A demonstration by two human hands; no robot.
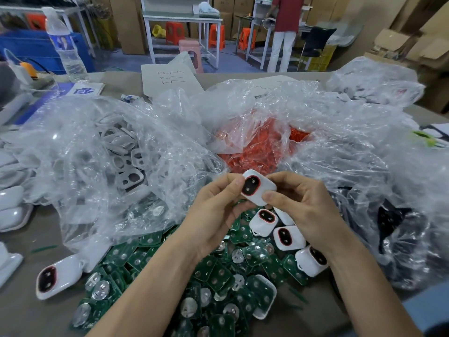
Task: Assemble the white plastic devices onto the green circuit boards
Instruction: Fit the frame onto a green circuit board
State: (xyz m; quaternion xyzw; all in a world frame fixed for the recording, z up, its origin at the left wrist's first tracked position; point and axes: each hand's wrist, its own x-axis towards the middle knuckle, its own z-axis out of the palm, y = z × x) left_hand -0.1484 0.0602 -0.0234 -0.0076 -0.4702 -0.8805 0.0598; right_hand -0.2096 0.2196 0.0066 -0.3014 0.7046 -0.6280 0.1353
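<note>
My left hand [216, 210] and my right hand [301, 205] together hold one white plastic device [263, 189] with a dark oval window ringed in red, raised above the table. Below my hands lies a heap of green circuit boards [213, 280] with round metal contacts. Three more white devices [263, 222] [289, 238] [312, 260] rest on the heap under my right wrist. Another white device [58, 276] lies alone at the left.
Clear plastic bags surround the work spot: one with white frames [126, 164] at left, one with orange parts [257, 152] in the middle, one with dark parts [391, 222] at right. A water bottle [65, 45] stands far left. A person [286, 27] stands at a bench behind.
</note>
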